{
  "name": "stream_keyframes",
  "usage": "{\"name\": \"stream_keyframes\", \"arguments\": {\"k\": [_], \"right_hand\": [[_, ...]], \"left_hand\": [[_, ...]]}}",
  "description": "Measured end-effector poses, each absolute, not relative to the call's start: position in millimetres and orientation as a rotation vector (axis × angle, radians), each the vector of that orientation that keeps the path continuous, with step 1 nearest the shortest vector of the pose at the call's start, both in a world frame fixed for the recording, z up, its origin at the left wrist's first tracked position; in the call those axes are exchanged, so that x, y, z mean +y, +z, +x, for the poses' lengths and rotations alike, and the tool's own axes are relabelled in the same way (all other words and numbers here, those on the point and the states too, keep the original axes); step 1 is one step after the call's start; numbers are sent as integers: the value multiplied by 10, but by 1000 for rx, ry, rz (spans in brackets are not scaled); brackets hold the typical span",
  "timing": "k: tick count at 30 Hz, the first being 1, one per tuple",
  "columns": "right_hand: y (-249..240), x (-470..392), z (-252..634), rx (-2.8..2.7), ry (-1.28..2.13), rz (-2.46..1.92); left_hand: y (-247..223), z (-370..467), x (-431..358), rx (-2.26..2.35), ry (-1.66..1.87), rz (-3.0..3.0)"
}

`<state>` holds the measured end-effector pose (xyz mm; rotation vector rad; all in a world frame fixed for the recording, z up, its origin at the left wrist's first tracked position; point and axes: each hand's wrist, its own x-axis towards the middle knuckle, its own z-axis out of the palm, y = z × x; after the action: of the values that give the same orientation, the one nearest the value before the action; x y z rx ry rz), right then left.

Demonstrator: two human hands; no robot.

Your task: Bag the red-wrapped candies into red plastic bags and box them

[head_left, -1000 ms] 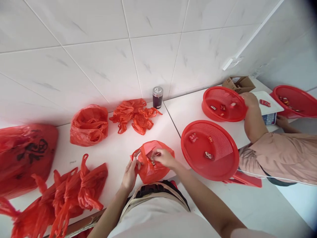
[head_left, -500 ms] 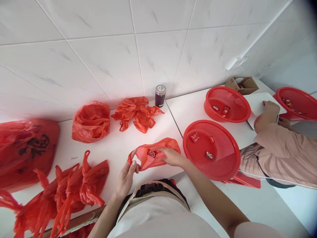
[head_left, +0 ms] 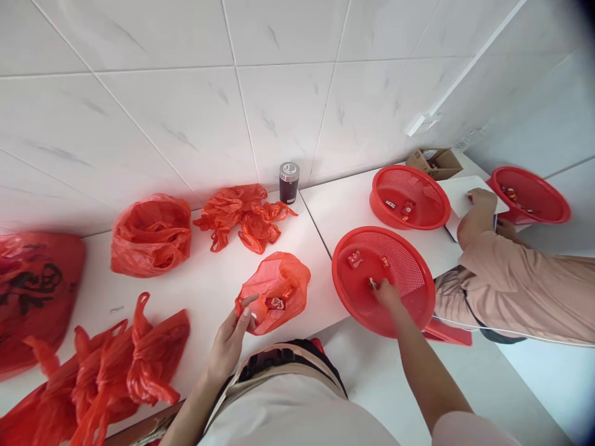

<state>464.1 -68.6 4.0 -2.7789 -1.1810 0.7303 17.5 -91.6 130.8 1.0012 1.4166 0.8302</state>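
An opened red plastic bag (head_left: 294,272) lies on the white table, with a small red packet (head_left: 276,303) inside it. My left hand (head_left: 235,331) grips the bag's near left edge between fingers and thumb. Over the near red basket (head_left: 341,303), my right hand (head_left: 387,294) reaches in, its fingers pinched on a small packet (head_left: 372,283) that is mostly hidden. Two other small packets, a pink one (head_left: 356,259) and a red and gold one (head_left: 385,262), rest in that basket.
Behind are a second red basket (head_left: 379,201), a dark cup (head_left: 289,186) and loose red bags (head_left: 232,210). Knotted bags (head_left: 153,359) and an open bag bundle (head_left: 151,235) stand left. At right, a person's arm (head_left: 478,220) rests near a third basket (head_left: 553,207) and a cardboard box (head_left: 441,162).
My right hand has left the bag and moved right into the near basket, closing on a packet. The bag has opened wider, and the view has shifted slightly right.
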Motion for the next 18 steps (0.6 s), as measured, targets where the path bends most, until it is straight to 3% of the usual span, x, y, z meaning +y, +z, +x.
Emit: {"name": "stream_keyframes", "arguments": {"k": [8, 18], "right_hand": [[-39, -137, 4901, -1079, 602, -2756], [-129, 158, 4000, -1439, 642, -2442]], "left_hand": [[1354, 203, -925, 1499, 844, 983], [1328, 245, -887, 1512, 783, 1038]]}}
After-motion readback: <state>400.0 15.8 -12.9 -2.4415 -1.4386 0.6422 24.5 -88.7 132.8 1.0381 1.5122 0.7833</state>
